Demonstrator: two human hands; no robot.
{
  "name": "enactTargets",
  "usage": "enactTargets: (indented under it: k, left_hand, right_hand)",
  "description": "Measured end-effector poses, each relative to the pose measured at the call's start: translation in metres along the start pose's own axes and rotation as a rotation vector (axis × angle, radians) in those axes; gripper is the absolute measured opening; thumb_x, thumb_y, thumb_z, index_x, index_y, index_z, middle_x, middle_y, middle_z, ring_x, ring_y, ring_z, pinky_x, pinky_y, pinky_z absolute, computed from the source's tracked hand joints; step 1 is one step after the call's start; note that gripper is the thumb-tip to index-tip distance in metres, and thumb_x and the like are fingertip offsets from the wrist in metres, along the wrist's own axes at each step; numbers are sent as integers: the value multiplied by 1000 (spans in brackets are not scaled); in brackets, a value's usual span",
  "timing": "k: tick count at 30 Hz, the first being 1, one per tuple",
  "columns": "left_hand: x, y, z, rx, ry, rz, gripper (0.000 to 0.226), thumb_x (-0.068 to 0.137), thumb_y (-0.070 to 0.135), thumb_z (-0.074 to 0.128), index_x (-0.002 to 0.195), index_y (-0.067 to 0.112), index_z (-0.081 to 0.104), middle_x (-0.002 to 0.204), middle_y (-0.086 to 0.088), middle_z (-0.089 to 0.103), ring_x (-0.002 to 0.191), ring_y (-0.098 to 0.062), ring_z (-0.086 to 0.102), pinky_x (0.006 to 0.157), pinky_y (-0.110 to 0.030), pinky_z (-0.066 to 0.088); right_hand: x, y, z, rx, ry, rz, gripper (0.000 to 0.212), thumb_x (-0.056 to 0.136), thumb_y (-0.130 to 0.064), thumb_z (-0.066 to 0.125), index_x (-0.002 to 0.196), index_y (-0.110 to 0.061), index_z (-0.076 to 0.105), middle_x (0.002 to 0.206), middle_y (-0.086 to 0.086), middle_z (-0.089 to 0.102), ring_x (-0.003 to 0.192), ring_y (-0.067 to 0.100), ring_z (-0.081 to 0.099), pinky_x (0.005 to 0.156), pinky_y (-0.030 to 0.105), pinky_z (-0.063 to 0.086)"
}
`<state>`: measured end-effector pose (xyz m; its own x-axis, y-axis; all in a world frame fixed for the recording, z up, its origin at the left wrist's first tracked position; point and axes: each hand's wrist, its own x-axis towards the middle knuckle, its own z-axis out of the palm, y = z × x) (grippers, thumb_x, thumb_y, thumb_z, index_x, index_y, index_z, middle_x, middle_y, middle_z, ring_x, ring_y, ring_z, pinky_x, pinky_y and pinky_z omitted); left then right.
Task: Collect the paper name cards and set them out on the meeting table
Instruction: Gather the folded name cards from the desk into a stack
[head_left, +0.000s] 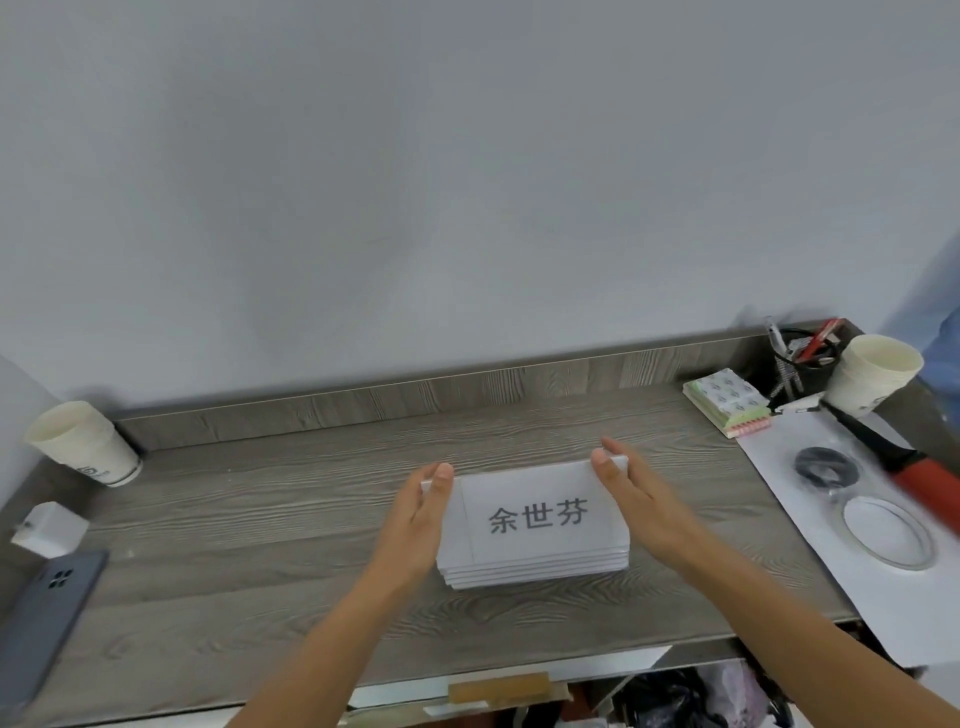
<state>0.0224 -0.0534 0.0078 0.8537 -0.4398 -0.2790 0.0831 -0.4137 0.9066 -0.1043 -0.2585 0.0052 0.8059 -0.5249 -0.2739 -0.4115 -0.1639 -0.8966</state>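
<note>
A stack of several white paper name cards (535, 525) lies flat in the middle of a grey wood-grain shelf top (260, 519). The top card carries black printed characters. My left hand (415, 519) rests with straight fingers against the stack's left edge. My right hand (631, 499) lies with straight fingers against the right edge. Both palms face inward, with the stack between them. The meeting table is out of view.
Paper cups stand at the far left (83, 441) and far right (872, 371). A phone (49, 618) and white charger (49, 530) lie left. On the right are a notepad block (727, 400), a pen holder (802, 358), tape rolls (826, 467) on a white sheet, and a red-handled tool (919, 478).
</note>
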Motion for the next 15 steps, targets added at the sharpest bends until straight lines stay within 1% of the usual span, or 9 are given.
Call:
enactTargets:
  k: [1,2,3,4,6,8,10,12,15]
  left_hand:
    - [0,-3,5,-15,85,6,73,78,77,37,122,21,53,125,-6,55,108,-22,56,84,-32,43]
    - [0,-7,11,-28,159,14,77,72,82,38,116,21,55,124,-9,55,107,-24,57,84,-35,48]
    - [0,-9,17,-50,208,22,71,73,80,39,113,23,54,124,-9,54,108,-24,56,88,-40,50]
    - [0,-9,22,-73,239,32,59,80,73,41,113,26,51,124,-8,52,110,-24,55,93,-44,49]
    - [1,-8,30,-119,273,46,37,91,57,41,114,28,46,121,-6,51,108,-23,54,92,-44,48]
    - [3,-5,34,-153,278,54,34,94,51,40,118,26,45,114,-4,52,100,-20,55,84,-40,48]
    - [5,-2,37,-165,274,86,37,95,50,39,120,24,47,108,-3,55,94,-19,56,81,-40,48]
    - [4,6,40,-163,256,139,35,96,47,38,114,19,51,100,-2,56,89,-17,56,75,-36,46]
    - [3,27,47,-189,120,192,31,98,42,38,108,16,52,90,0,57,78,-13,55,65,-30,42]
  right_hand:
    - [0,1,2,-14,34,-3,82,81,-73,33,147,-27,31,132,-9,45,120,12,46,106,38,37]
    - [1,3,4,-32,75,-10,85,79,-78,33,146,-25,34,136,-7,45,122,13,47,108,40,37]
    - [1,6,6,-34,105,-21,89,75,-83,32,145,-27,36,140,-5,46,124,15,48,109,43,37]
    - [1,8,8,-7,121,-27,92,71,-87,33,143,-31,36,142,-3,47,125,16,49,108,46,39]
    - [1,11,12,99,150,-51,86,69,-87,37,140,-37,39,139,-2,48,124,17,51,105,47,44]
    - [-4,6,16,169,196,-72,68,81,-74,42,136,-34,44,133,-5,50,117,11,54,97,38,50]
    - [-11,-1,19,211,256,-72,46,93,-54,43,131,-29,49,124,-9,52,104,0,54,80,18,49]
    - [-20,-5,20,250,314,-35,35,96,-47,42,125,-29,50,114,-8,56,95,-3,54,67,13,42]
    - [-38,-8,11,292,465,-3,27,96,-44,43,119,-31,50,103,-12,57,90,-5,53,65,12,38]
